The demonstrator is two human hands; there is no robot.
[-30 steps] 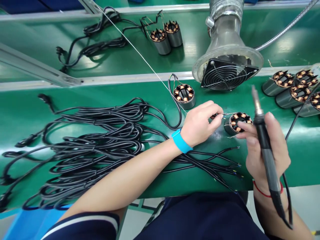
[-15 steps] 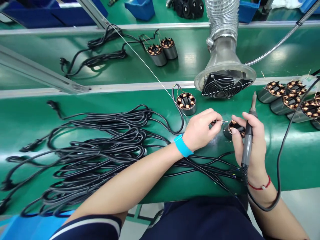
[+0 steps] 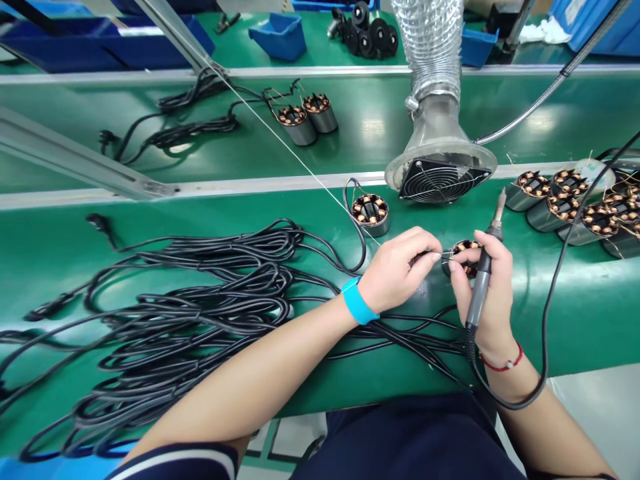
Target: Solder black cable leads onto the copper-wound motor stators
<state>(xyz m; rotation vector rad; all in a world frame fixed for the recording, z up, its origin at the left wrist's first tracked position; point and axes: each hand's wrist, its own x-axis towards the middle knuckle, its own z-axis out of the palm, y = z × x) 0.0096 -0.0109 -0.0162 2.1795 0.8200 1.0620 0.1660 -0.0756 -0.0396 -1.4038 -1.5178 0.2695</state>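
Observation:
My left hand, with a blue band at the wrist, pinches the end of a black cable and its thin wires. My right hand holds a soldering iron whose tip points up and away. The thumb and fingertip of that hand also meet at the thin wires beside a copper-wound stator, which they partly cover. Just left of it, a second stator stands upright with a black cable attached.
Coiled black cables spread over the left of the green bench. A fume extractor with a fan grille hangs behind my hands. Several stators stand at the right. Two more are on the rear surface, near blue bins.
The view has shifted slightly. My right hand has come closer to my left, its fingertips now at the wires, and the iron leans more to the right.

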